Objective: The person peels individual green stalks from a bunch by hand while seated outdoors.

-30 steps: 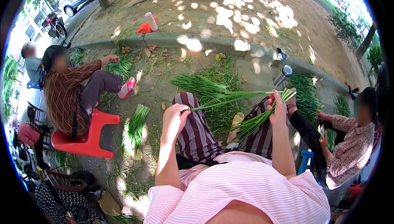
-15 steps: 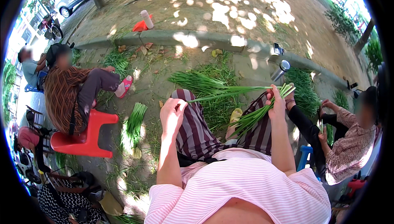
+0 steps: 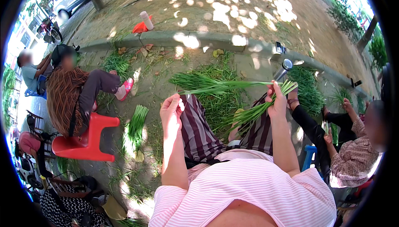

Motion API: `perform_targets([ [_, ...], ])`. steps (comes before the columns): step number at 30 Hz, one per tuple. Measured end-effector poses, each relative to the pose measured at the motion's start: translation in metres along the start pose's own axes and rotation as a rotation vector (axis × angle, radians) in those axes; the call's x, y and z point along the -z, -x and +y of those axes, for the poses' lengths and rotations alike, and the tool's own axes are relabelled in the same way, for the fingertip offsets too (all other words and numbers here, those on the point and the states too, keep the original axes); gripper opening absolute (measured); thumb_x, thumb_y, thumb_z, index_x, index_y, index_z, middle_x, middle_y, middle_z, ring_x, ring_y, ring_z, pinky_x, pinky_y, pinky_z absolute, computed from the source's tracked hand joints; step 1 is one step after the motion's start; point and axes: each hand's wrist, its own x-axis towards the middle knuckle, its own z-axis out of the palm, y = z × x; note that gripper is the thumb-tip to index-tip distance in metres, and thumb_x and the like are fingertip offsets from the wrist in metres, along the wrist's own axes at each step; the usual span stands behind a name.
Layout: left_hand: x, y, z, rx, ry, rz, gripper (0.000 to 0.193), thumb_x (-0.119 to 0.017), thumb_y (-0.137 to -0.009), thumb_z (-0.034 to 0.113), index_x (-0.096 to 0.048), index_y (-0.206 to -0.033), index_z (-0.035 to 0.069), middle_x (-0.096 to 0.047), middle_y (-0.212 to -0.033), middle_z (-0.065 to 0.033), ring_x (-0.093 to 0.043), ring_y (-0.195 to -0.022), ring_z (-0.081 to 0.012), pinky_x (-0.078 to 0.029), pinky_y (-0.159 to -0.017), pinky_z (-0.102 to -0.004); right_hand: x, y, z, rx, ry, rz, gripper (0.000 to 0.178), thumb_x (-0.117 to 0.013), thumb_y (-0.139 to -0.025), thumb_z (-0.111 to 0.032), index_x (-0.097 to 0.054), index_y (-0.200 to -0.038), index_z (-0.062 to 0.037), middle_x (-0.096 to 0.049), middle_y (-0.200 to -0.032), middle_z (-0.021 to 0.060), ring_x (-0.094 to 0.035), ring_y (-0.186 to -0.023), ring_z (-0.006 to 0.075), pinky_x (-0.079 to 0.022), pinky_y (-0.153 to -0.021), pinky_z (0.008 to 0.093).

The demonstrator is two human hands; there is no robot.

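Note:
My right hand [image 3: 277,100] is closed around a bunch of chives [image 3: 257,114]. Their pale cut ends stick out above the fingers, and most green leaves hang down toward my right knee. From the same hand a few long chive leaves stretch left across my lap. My left hand [image 3: 171,109] is raised over my left knee, fingers pinched close to those leaf tips; what lies between them is too small to make out. Beyond my knees a heap of loose chives [image 3: 199,81] lies on the ground. A neat bundle of chives [image 3: 138,123] rests left of my leg.
A red plastic stool [image 3: 93,137] and a seated person [image 3: 68,96] are at left. Another seated person [image 3: 353,156] works at right. A steel flask [image 3: 284,69] stands by the curb [image 3: 199,39], with a greenery pile [image 3: 307,89] beside it. A pink bottle [image 3: 146,20] stands beyond the curb.
My left hand has risen slightly, and the leaf tips are now higher. The right hand has shifted a little up and left. The person at right has moved a hand upward.

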Motion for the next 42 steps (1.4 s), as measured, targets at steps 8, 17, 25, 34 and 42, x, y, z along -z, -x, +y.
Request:
perform_targets([
  [8, -0.001, -0.009, -0.006, -0.504, -0.656, 0.153, 0.010, -0.070, -0.085, 0.011, -0.065, -0.089, 0.003, -0.061, -0.074, -0.0004, -0.054, -0.060, -0.0048, -0.043, -0.054, -0.0175, -0.007, -0.001, -0.004, 0.065, 0.029, 0.022, 0.018, -0.062, -0.091, -0.018, -0.061, -0.105, -0.0069, -0.062, -0.082, 0.0001, -0.052, -0.065, 0.0052, -0.035, -0.047, 0.0187],
  [17, 0.001, -0.013, 0.009, -0.201, -0.162, 0.199, 0.009, -0.070, -0.086, 0.013, -0.066, -0.082, 0.007, -0.061, -0.068, 0.0009, -0.053, -0.057, -0.0053, -0.043, -0.052, -0.0177, -0.008, 0.002, -0.011, 0.082, 0.102, 0.048, 0.016, -0.060, -0.092, -0.018, -0.060, -0.104, -0.0070, -0.061, -0.082, -0.0008, -0.050, -0.066, 0.0048, -0.035, -0.048, 0.0191],
  [25, -0.007, -0.018, 0.018, -0.160, -0.003, 0.184, 0.008, -0.068, -0.087, 0.012, -0.065, -0.081, 0.007, -0.060, -0.071, 0.0009, -0.053, -0.060, -0.0060, -0.043, -0.055, -0.0187, -0.022, 0.003, -0.018, 0.124, 0.096, 0.013, 0.015, -0.064, -0.090, -0.020, -0.062, -0.098, -0.0075, -0.059, -0.082, -0.0013, -0.050, -0.066, 0.0058, -0.035, -0.048, 0.0194],
  [34, 0.072, -0.056, 0.039, -0.148, 0.370, 0.368, 0.012, -0.069, -0.087, 0.017, -0.062, -0.086, 0.007, -0.062, -0.072, -0.0008, -0.057, -0.061, -0.0081, -0.049, -0.057, -0.0200, 0.024, -0.027, -0.029, 0.066, -0.104, 0.094, 0.019, -0.057, -0.094, -0.020, -0.056, -0.108, -0.0061, -0.060, -0.085, 0.0021, -0.053, -0.066, 0.0064, -0.036, -0.044, 0.0173],
  [42, 0.011, -0.016, 0.036, -0.235, -0.071, 0.356, 0.019, -0.066, -0.090, 0.027, -0.067, -0.089, 0.008, -0.060, -0.071, 0.0029, -0.053, -0.059, -0.0041, -0.044, -0.054, -0.0178, 0.060, -0.052, -0.055, 0.047, -0.309, 0.090, 0.015, -0.055, -0.096, -0.025, -0.054, -0.105, -0.0131, -0.060, -0.089, -0.0006, -0.053, -0.067, 0.0061, -0.037, -0.047, 0.0193],
])
